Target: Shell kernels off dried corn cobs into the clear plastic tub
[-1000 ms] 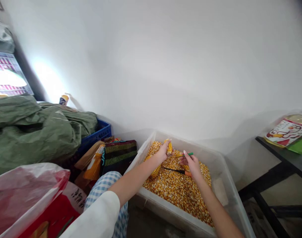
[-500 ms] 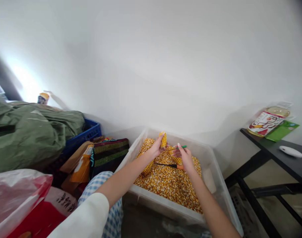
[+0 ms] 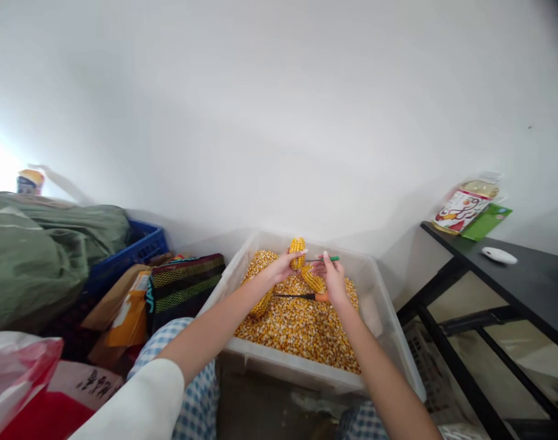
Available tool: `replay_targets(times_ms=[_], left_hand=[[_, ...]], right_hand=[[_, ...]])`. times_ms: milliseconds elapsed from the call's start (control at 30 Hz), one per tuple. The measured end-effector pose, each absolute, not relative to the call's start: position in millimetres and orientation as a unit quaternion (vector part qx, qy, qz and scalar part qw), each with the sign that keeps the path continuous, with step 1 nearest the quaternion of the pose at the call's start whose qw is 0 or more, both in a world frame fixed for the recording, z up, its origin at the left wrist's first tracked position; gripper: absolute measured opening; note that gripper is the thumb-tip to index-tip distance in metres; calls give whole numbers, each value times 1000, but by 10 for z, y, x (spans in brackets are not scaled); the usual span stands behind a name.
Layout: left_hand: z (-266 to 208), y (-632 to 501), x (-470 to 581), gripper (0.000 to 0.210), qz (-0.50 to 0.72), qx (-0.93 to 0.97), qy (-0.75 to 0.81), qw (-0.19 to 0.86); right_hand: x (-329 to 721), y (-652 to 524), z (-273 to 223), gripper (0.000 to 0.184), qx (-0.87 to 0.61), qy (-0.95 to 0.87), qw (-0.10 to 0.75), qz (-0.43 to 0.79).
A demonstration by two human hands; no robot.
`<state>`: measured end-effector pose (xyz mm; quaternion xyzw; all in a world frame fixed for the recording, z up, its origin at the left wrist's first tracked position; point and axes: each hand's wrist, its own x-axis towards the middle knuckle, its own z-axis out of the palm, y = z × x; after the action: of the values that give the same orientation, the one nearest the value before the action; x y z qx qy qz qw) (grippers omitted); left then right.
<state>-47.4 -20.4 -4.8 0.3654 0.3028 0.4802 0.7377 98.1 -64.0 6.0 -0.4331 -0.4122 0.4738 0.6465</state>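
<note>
My left hand (image 3: 283,267) is closed round an upright yellow corn cob (image 3: 297,253) above the bin. In my right hand (image 3: 332,278) is a thin tool with a green handle, perhaps a screwdriver (image 3: 335,258), its shaft pointing left at the cob. Loose corn kernels (image 3: 301,333) fill much of the translucent plastic bin (image 3: 297,368). On the kernels, under my hands, lie another corn cob (image 3: 313,280) and a dark-shafted tool with an orange and black handle (image 3: 321,297). A further cob (image 3: 261,304) rests at the left, partly behind my left forearm.
A white wall stands behind the bin. To the right, a dark table (image 3: 530,275) bears a bottle (image 3: 464,205), a green packet (image 3: 487,221) and a white oval object (image 3: 499,255). At left are a blue crate (image 3: 143,244), a mesh bag (image 3: 187,287), cardboard and a red-white bag (image 3: 54,391).
The view has turned a little to the right, so things appear shifted left. My left hand still holds the cob upright, and the green-handled tool stays in my right hand beside it.
</note>
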Motion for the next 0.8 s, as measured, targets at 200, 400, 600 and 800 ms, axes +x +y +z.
replay_targets(times_ms=[200, 400, 600, 800], left_hand=[[-98, -221, -446, 36, 440, 367, 292, 766], [-116, -202, -387, 36, 479, 385, 303, 728], [-79, -251, -366, 37, 515, 388, 337, 686], [-49, -308, -365, 43, 538, 388, 363, 654]], right_hand=[[965, -681, 133, 42, -404, -450, 652, 458], [908, -704, 96, 45, -408, -506, 624, 434], [875, -779, 177, 43, -418, -527, 616, 410], [862, -830, 106, 37, -443, -597, 590, 316]])
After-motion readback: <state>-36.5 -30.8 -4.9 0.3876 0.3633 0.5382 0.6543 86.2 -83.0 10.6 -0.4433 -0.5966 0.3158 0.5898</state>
